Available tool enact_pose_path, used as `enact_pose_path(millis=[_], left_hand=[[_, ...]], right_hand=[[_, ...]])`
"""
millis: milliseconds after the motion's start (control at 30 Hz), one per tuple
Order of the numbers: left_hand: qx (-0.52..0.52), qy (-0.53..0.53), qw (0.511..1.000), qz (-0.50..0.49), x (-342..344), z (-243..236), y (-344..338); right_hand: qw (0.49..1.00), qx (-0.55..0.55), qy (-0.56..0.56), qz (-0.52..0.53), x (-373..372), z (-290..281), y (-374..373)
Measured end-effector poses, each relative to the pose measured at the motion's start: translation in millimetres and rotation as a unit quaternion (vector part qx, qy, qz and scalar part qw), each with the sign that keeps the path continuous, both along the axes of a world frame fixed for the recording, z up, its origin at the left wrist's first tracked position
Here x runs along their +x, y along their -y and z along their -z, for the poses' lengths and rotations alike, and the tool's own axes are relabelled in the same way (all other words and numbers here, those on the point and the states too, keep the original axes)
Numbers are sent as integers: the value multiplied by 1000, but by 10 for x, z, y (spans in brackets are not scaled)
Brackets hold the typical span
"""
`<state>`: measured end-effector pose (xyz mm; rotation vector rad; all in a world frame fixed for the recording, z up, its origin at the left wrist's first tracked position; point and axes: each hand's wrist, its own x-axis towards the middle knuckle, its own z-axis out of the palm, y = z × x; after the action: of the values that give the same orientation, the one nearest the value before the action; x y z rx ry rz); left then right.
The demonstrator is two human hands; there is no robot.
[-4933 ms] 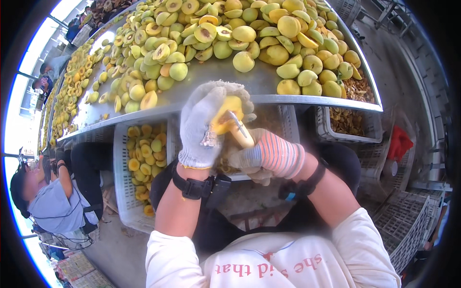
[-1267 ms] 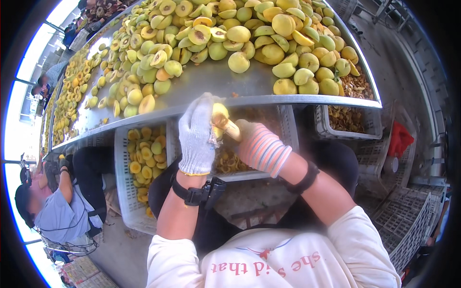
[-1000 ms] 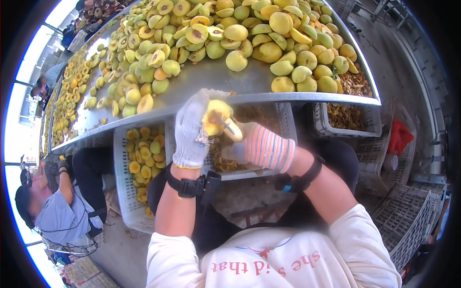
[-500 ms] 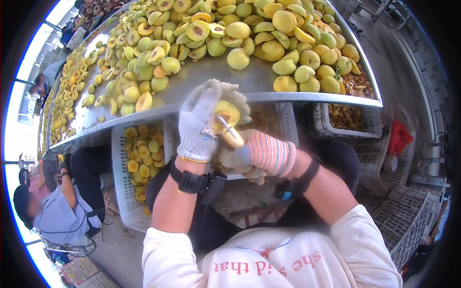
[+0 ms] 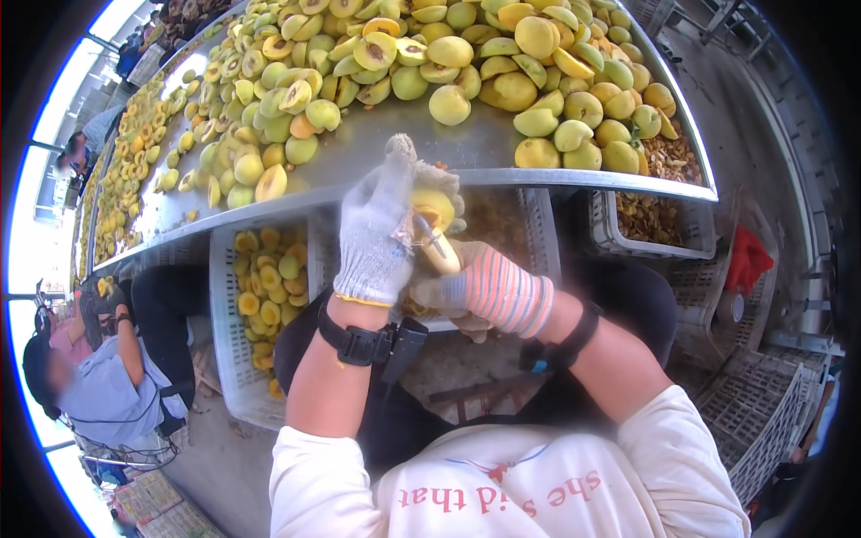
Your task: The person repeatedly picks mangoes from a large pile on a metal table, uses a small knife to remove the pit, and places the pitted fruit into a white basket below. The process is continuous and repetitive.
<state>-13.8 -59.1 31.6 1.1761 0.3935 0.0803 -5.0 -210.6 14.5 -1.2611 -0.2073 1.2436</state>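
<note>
In front of the table's near edge, my left hand [image 5: 375,235], in a pale knit glove, is wrapped round a yellow stone-fruit half [image 5: 437,204]. Its cut face is turned toward my right side. My right hand [image 5: 500,287], in a glove with red and blue stripes, grips the pale handle of a small pitting knife [image 5: 442,255]. The narrow metal blade reaches up to the fruit's cut face. Whether the tip is in the flesh, I cannot tell. Part of the fruit is hidden by my left fingers and thumb.
A metal table [image 5: 359,154] bears heaped yellow-green fruit [image 5: 408,81], many of them halved. Below its edge stand a white crate of fruit halves [image 5: 224,372], another crate [image 5: 545,235] under my hands, and a crate of pits [image 5: 619,235]. A co-worker [image 5: 117,386] sits at left; a red cloth [image 5: 746,260] lies at right.
My left hand has tilted, its fingertips now higher and its thumb side turned more toward the blade. The fruit half and the knife have shifted slightly to the right.
</note>
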Motion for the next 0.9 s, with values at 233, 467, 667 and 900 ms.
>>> enact_pose_path(millis=[233, 467, 667, 900], left_hand=[[69, 27, 990, 118, -40, 3, -54], [-110, 14, 988, 105, -18, 71, 45], [-191, 67, 976, 79, 3, 278, -55], [-21, -13, 999, 20, -41, 224, -13]], right_hand=[[996, 43, -52, -51, -12, 19, 110], [983, 112, -123, -81, 7, 74, 233], [999, 36, -16, 34, 141, 12, 588], [771, -329, 527, -142, 102, -127, 200]])
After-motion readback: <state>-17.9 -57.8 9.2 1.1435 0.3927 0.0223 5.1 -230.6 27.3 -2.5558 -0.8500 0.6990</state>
